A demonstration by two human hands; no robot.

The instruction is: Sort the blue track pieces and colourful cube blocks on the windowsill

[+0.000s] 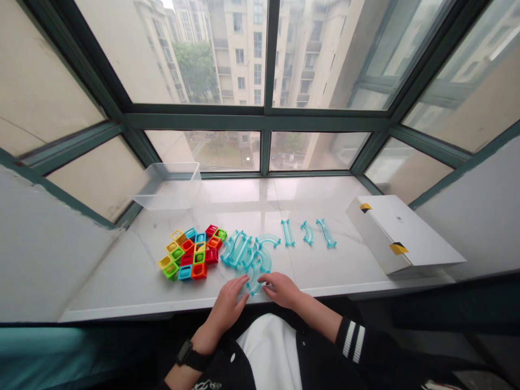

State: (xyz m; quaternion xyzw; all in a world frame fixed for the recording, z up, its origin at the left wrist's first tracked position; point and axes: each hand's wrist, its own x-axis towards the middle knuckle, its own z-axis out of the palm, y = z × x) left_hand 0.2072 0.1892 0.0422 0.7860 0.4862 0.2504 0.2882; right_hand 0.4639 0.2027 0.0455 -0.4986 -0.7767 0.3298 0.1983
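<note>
Turquoise track piece (254,285) lies between both hands' fingers (242,283).

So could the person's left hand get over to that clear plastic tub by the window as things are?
Probably yes. The left hand rests on the turquoise curved track pieces; the clear plastic tub sits farther back and left, with only low coloured square blocks between.

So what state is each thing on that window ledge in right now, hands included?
Clear plastic bin: upright, open, looks empty.
White box: closed, lying flat.
Colored square blocks: clustered flat on the ledge.
Pile of blue track pieces: heaped, overlapping.
Three separate track pieces: laid apart in a row.
Left hand: fingers on a blue piece.
Right hand: touching the same piece.
</note>
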